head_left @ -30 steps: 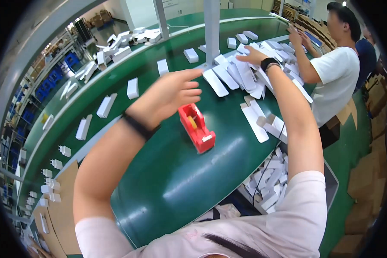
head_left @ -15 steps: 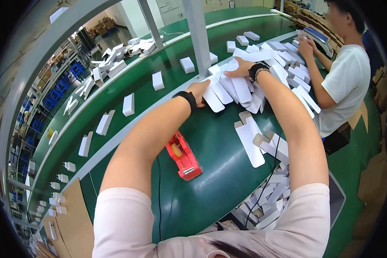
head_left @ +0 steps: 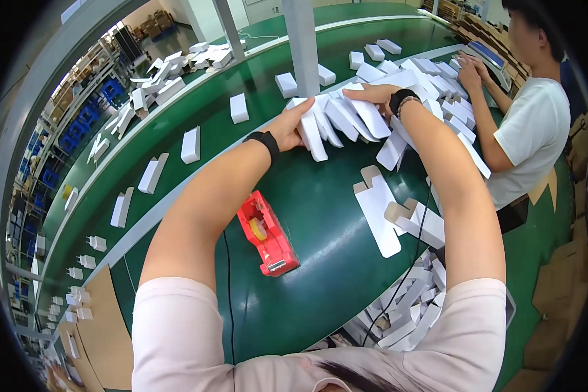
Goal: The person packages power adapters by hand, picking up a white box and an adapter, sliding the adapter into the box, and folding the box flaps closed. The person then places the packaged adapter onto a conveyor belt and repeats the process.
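Head view: what are the two hands doing?

Both are grasping. The left hand (head_left: 293,129) grips one end of a bunch of white cartons (head_left: 338,116), its thumb on top. The right hand (head_left: 374,98) clasps the other end, thumb and fingers spread over the cartons there.

And where exactly is that bunch?

Between the two hands, over the far side of the green table (head_left: 330,277), near the grey post (head_left: 300,46). The cartons fan out side by side, their lower ends tilted toward the wearer. I cannot tell whether any of them touch the tabletop.

What lies around them?

A heap of white boxes (head_left: 456,112) sits just to the right. Nearer the wearer are two open boxes (head_left: 379,219), flaps out. Left of those, well apart, stands a red tape dispenser (head_left: 277,247) with a yellow roll (head_left: 257,228) in it.

Beyond the pale rail?

Spaced-out white boxes (head_left: 191,145) stand along a green strip, with small white plug adapters (head_left: 86,261) at its near end.

Anyone else there?

Yes, a co-worker in a white shirt (head_left: 536,124) at the right, hands together; I cannot tell what they hold. Low on that side, more small cartons (head_left: 408,304) fill a bin.
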Demonstrator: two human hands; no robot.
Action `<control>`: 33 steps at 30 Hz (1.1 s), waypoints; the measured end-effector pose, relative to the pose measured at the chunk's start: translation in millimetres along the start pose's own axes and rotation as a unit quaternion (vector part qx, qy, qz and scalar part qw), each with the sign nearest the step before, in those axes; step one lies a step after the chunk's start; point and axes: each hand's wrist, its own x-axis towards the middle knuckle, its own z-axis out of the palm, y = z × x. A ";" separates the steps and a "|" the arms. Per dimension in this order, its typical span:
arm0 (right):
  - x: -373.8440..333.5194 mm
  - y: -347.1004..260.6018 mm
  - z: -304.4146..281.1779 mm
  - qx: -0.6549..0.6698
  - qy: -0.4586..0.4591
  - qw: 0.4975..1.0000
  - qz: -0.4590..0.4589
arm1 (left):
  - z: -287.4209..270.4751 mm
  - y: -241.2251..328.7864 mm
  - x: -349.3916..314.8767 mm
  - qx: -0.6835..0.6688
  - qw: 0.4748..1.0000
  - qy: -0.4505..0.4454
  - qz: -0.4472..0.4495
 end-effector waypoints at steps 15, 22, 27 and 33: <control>-8.0 -0.7 -0.1 0.222 -0.103 0.969 -0.024 | 27.3 -10.4 11.7 -0.128 0.985 -0.106 0.046; -42.2 -12.2 1.8 0.252 -0.086 0.961 -0.075 | 54.4 12.3 -12.7 -0.171 0.969 -0.126 0.124; -82.7 -57.6 22.7 0.186 -0.110 0.962 -0.169 | 55.4 36.3 -60.7 -0.128 0.981 -0.064 0.133; -116.9 -131.7 87.2 0.154 -0.232 0.925 -0.259 | 34.9 51.8 -192.9 -0.100 0.947 -0.025 0.305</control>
